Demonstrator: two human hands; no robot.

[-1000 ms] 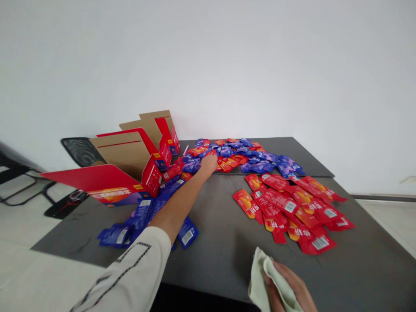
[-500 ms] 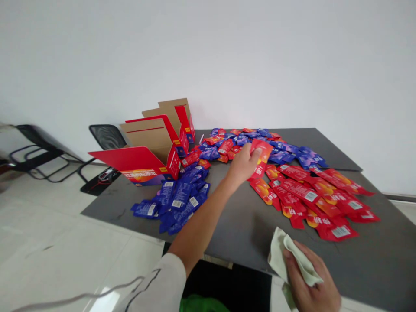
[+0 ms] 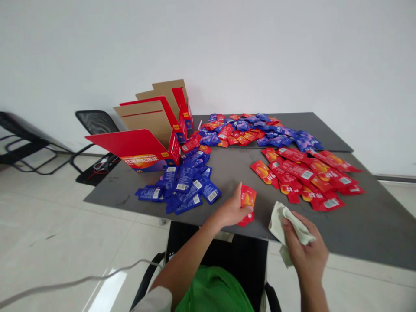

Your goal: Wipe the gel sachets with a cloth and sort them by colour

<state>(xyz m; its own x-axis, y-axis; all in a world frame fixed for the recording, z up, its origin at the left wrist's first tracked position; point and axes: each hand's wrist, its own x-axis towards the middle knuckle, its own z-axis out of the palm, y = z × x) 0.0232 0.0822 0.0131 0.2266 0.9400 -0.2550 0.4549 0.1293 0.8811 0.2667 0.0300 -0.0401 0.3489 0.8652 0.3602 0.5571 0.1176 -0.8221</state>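
My left hand [image 3: 232, 211] pinches a red foil sachet [image 3: 247, 201] above the table's front part, with its lower end showing below my fingers. My right hand [image 3: 307, 242] is shut on a crumpled off-white cloth [image 3: 289, 227] at the table's front edge. A heap of red sachets [image 3: 302, 175] lies to the right of my hands. A heap of blue sachets [image 3: 185, 184] lies to their left. Behind them, a mixed heap of red and purple-blue sachets [image 3: 243, 132] spreads along the back.
Open red-and-kraft cardboard cartons [image 3: 151, 125] stand at the table's back left, against a white wall. The dark grey table [image 3: 357, 225] has a visible seam. A black mesh chair [image 3: 95, 123] stands left, and a green garment [image 3: 214, 290] lies below me.
My left hand has come back from the mixed heap towards me, carrying a red sachet it picked up. The cloth stays in my right hand. The view has tilted and shifted.
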